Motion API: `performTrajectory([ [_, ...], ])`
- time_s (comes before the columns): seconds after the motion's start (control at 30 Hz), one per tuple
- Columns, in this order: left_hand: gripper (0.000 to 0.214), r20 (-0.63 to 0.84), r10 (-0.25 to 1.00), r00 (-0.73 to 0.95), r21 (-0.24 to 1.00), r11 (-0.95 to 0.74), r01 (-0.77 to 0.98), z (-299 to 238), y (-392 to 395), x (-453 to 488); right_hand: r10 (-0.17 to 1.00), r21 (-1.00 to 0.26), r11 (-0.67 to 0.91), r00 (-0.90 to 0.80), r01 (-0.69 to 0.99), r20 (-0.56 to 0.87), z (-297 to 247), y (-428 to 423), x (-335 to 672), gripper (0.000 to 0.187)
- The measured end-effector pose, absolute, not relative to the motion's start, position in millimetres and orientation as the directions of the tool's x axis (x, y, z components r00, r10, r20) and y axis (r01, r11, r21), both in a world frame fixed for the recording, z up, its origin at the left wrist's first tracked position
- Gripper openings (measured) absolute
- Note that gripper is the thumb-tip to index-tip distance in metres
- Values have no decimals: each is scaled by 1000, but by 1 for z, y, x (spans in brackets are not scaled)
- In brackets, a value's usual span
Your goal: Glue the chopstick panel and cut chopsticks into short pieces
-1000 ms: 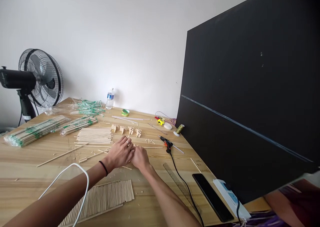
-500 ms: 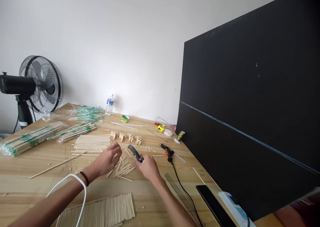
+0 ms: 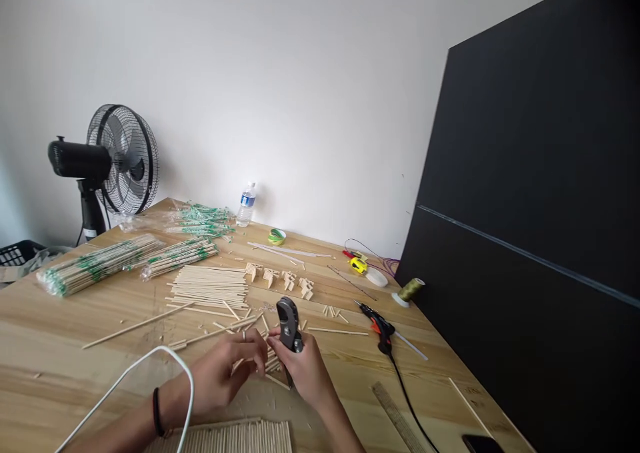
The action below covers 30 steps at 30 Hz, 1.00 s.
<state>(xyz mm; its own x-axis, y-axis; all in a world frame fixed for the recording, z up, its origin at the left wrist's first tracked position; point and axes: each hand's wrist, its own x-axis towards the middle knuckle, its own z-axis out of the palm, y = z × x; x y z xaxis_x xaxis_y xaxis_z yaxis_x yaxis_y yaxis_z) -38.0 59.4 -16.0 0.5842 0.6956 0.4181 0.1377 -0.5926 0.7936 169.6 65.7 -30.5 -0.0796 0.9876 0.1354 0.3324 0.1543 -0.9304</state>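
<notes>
My right hand (image 3: 306, 370) grips a dark cutting tool (image 3: 289, 322) whose head points up and away from me. My left hand (image 3: 231, 369) is closed beside it, fingers pinched at a short wooden stick among a small pile of cut sticks (image 3: 270, 362); a black band sits on that wrist. Both hands meet over the wooden table (image 3: 65, 346), just past a flat mat of joined sticks (image 3: 240, 438) at the near edge. A white cable (image 3: 150, 360) loops over my left forearm.
Long loose sticks (image 3: 210, 285) and green-wrapped stick bundles (image 3: 100, 263) lie to the left. Small stick assemblies (image 3: 279, 278), a glue gun (image 3: 379, 322), a ruler (image 3: 399, 418), thread spool (image 3: 409, 290), tape roll (image 3: 277, 236) and water bottle (image 3: 245, 204) are about. A fan (image 3: 113, 163) stands left, a black board (image 3: 540, 226) right.
My hands drew back toward me and came together. My right hand lifted the cutting tool upright, and my left hand closed on a short stick. The view has swung to the left.
</notes>
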Motion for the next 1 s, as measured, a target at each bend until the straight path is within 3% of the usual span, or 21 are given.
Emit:
performTrajectory([
  [0.17,29,349,677,648,851,-519,85,-8,49,-36,969,-970,103,-242,219,48,-33,61,175,42],
  [0.33,19,278,705,652,864,-481,151,-2,51,-43,988,-985,74,-146,157,50,-30,52,180,41],
  [0.43,14,352,791,500,738,-563,372,-17,74,-56,999,-995,52,-8,87,52,-28,52,184,42],
  [0.5,13,404,839,365,601,-544,586,-34,94,-67,996,-995,67,46,69,71,-26,54,186,43],
  [0.57,14,387,855,346,463,-505,728,-49,110,-75,994,-995,78,68,64,83,-24,56,187,43],
  [0.77,13,384,826,412,287,-531,798,-57,117,-79,993,-997,79,85,25,81,-16,53,184,40],
  [0.87,15,454,765,458,308,-617,724,-47,110,-73,992,-996,90,86,18,92,-15,52,183,38],
  [1.0,11,484,756,440,460,-648,608,-33,91,-61,994,-996,89,62,13,89,-15,50,183,35],
])
